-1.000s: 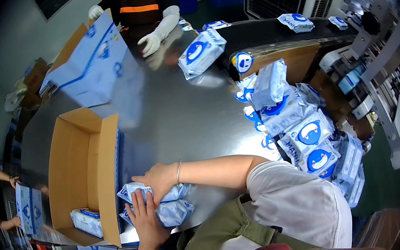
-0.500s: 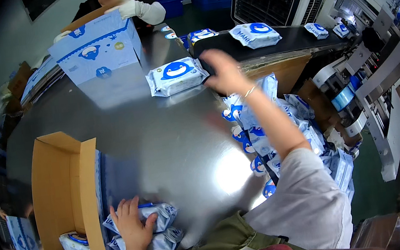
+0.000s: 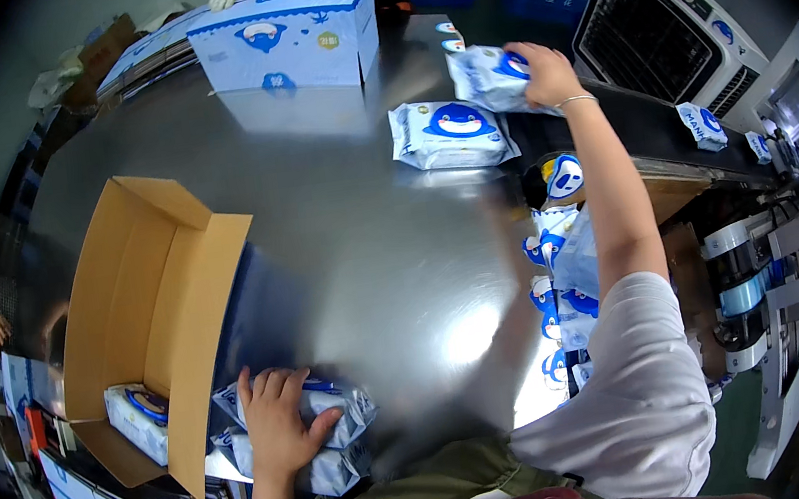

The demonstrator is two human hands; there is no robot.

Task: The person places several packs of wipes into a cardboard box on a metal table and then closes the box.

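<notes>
My left hand (image 3: pixel 276 422) pressed wipe packs (image 3: pixel 328 431) beside open carton (image 3: pixel 151 313); right hand (image 3: pixel 546 74) gripped another pack (image 3: pixel 490 76) far across steel table (image 3: pixel 370 253).

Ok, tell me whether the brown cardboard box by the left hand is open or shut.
Open. The cardboard box has its flaps spread wide, and a wipes pack lies inside at its near end. The left hand rests on packs beside it.

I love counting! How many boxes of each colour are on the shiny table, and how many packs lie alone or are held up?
Brown open box: 1
White-and-blue box: 1
Lone pack: 1
Held pack in right hand: 1
Total: 4
</notes>
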